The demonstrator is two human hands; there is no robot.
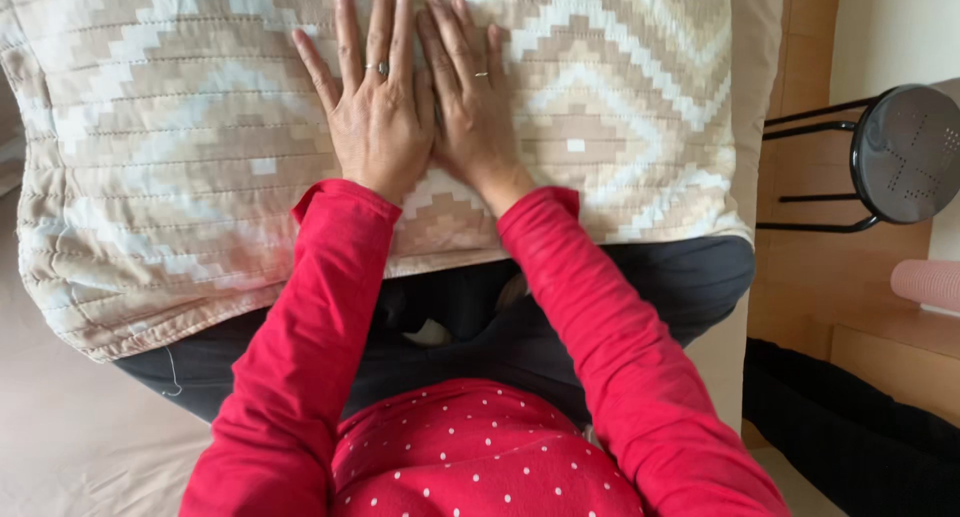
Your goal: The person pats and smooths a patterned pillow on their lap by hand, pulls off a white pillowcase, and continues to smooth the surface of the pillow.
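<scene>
both hands flat on the quilt point(180, 167), side by side and touching: left hand point(375, 107), right hand point(470, 102). fingers straight and spread, gripping nothing. quilt lies across the lap, reaching far and left over the bed point(70, 427). looks like a smoothing step, mid-press. next move likely calls for palms sweeping outward, even pressure. black stool point(900, 157) at right.
</scene>
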